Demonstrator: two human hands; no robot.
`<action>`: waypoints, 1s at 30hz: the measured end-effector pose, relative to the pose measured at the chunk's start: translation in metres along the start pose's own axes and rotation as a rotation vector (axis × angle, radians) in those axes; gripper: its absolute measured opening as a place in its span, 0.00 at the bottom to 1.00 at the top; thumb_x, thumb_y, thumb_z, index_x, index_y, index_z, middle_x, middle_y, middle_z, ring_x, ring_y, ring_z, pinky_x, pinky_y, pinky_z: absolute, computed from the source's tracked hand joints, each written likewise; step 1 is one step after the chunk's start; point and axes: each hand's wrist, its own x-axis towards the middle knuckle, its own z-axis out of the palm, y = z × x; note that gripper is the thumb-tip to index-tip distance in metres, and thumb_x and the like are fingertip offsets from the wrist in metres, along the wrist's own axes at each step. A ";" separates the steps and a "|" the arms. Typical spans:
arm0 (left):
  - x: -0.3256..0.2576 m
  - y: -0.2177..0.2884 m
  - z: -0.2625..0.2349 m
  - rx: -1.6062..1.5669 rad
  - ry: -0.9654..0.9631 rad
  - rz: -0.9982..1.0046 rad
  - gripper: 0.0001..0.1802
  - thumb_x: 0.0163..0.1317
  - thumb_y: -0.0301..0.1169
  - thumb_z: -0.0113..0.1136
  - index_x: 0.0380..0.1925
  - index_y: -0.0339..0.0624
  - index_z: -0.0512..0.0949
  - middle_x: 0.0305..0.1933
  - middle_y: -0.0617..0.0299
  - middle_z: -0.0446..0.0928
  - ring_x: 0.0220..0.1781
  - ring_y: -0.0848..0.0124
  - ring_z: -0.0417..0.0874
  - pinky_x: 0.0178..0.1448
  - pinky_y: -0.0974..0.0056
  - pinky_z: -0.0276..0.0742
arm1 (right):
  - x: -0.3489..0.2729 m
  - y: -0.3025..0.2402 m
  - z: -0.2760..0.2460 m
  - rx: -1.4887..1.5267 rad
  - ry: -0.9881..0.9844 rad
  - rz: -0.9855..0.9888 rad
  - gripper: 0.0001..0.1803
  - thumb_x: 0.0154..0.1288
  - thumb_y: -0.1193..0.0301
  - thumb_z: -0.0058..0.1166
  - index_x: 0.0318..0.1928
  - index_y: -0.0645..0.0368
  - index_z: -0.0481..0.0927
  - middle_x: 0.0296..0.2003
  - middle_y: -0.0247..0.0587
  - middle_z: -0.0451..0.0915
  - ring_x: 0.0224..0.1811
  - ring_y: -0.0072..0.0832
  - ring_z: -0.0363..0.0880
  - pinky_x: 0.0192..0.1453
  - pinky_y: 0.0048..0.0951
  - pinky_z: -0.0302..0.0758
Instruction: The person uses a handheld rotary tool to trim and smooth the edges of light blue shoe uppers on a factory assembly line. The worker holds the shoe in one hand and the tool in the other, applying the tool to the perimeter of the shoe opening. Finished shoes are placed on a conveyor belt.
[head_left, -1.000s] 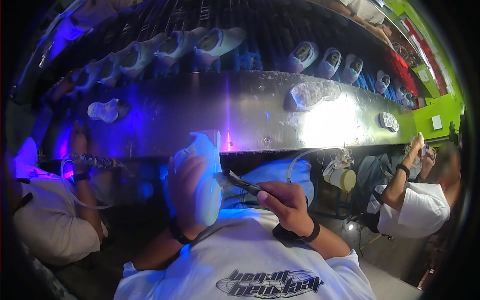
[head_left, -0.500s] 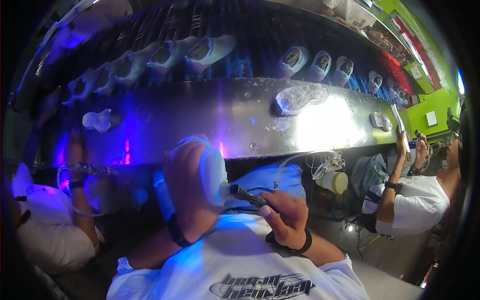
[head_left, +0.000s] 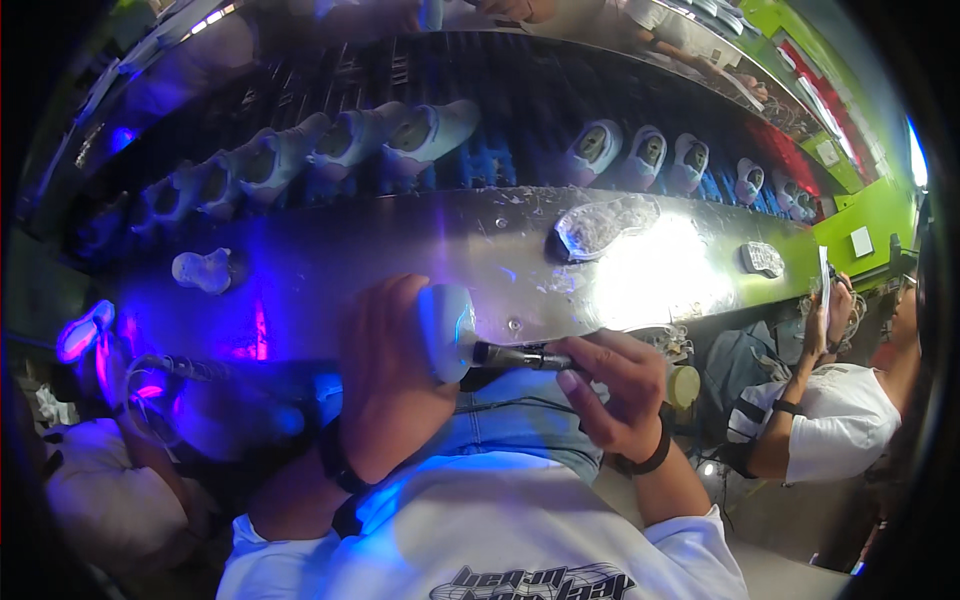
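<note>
Now your left hand (head_left: 385,375) grips white shoe (head_left: 447,330) above lap, near table (head_left: 400,260) edge; right hand (head_left: 610,385) pinches pen-like tool (head_left: 520,356) against it. Shoe likely light, soft-walled: hold round body.

Counted from the metal bench (head_left: 420,250) in front of you:

- Hands of yours: two. Your left hand (head_left: 385,375) grips one white shoe (head_left: 447,330) at the bench's near edge; your right hand (head_left: 615,385) holds one dark pen-like tool (head_left: 520,356) against it.
- Soles lying on the bench: three that you can make out: one small pale piece (head_left: 203,270) toward the left end, one large sole (head_left: 603,224) near the bright patch, one small sole (head_left: 763,258) toward the right end.
- Shoes on the dark conveyor (head_left: 520,110) behind the bench: about ten visible, roughly five left, five right; the far ones blur.
- Other people beside the bench: two, one at each end.
</note>
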 end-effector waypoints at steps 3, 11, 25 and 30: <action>0.008 -0.007 -0.005 -0.021 -0.028 -0.005 0.36 0.40 0.19 0.74 0.55 0.39 0.75 0.54 0.46 0.78 0.57 0.42 0.79 0.63 0.45 0.75 | 0.008 0.022 0.016 0.175 0.014 0.018 0.14 0.65 0.75 0.64 0.49 0.70 0.87 0.28 0.46 0.82 0.25 0.31 0.80 0.31 0.29 0.74; 0.025 -0.029 -0.016 -0.104 -0.191 -0.042 0.34 0.41 0.23 0.77 0.54 0.36 0.77 0.52 0.45 0.80 0.56 0.43 0.81 0.62 0.47 0.77 | 0.017 0.050 0.060 0.354 0.062 0.042 0.13 0.67 0.74 0.63 0.49 0.67 0.88 0.28 0.45 0.81 0.26 0.30 0.77 0.32 0.31 0.71; 0.030 -0.078 -0.027 -0.062 -0.359 -0.121 0.41 0.43 0.30 0.84 0.60 0.35 0.76 0.55 0.44 0.83 0.56 0.46 0.86 0.63 0.51 0.81 | -0.018 0.075 0.110 0.296 0.113 0.136 0.12 0.68 0.72 0.65 0.48 0.66 0.88 0.26 0.46 0.81 0.26 0.34 0.76 0.34 0.35 0.72; 0.020 -0.091 -0.026 -0.084 -0.346 -0.245 0.57 0.44 0.32 0.86 0.73 0.33 0.62 0.67 0.37 0.76 0.67 0.44 0.79 0.71 0.52 0.76 | -0.025 0.063 0.100 0.202 0.072 0.268 0.13 0.69 0.70 0.66 0.48 0.68 0.87 0.29 0.50 0.84 0.30 0.36 0.81 0.37 0.35 0.75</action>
